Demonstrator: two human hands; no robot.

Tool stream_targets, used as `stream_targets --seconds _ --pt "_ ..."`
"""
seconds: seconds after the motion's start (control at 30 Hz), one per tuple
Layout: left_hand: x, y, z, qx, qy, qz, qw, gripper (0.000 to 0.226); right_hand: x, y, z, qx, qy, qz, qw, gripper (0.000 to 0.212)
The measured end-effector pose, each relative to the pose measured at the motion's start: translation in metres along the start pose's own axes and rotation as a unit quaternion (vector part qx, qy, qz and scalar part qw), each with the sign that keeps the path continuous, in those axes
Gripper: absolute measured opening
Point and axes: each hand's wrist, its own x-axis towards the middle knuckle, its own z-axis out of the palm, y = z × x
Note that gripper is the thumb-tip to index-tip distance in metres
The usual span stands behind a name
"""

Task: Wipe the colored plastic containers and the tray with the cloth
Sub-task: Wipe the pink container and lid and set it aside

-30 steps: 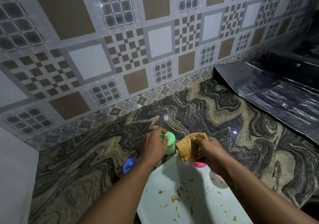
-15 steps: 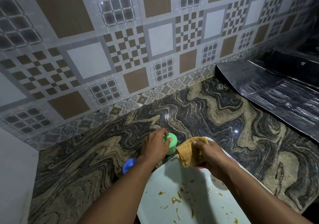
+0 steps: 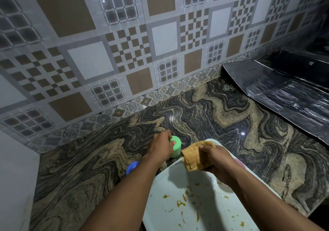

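A person's left hand point(image 3: 161, 148) curls around the green container point(image 3: 175, 147), steadying it on the counter point(image 3: 213, 117) beside the stained tray point(image 3: 169, 204), as the right hand point(image 3: 216, 159) grips the bunched cloth point(image 3: 193, 157) over the tray's far corner, apparently poised to wipe.

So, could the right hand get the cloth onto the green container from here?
Probably yes: the right hand holds the cloth just beside the green container, nothing between, though the left hand grips its left side.
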Motion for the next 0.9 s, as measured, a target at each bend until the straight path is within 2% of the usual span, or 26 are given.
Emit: stream_targets --seconds 0.27,0.5,0.6,0.73,0.83,0.9 --pt "0.002 0.007 -0.012 0.032 -0.025 -0.034 0.999 0.019 -0.008 0.003 -0.003 -0.004 -0.04 0.009 0.999 0.023" --pt "-0.005 0.006 -0.006 0.083 -0.027 0.001 0.996 0.035 -0.02 0.005 -0.015 -0.004 -0.094 -0.002 0.996 0.025" --pt "-0.007 0.008 -0.012 0.058 0.037 0.028 0.997 0.041 -0.023 0.002 -0.022 -0.008 -0.098 -0.011 0.995 0.027" --pt "-0.02 0.031 -0.036 -0.02 0.12 0.1 0.988 0.029 -0.028 0.001 -0.026 -0.015 -0.075 -0.025 0.997 0.021" --pt "-0.032 0.039 -0.047 -0.022 0.123 0.142 0.982 0.025 -0.029 0.001 -0.023 -0.019 -0.07 -0.03 0.997 0.019" --pt "-0.031 0.028 -0.044 -0.006 0.092 0.127 0.988 0.026 -0.028 0.001 -0.019 -0.027 -0.063 -0.03 0.997 0.021"
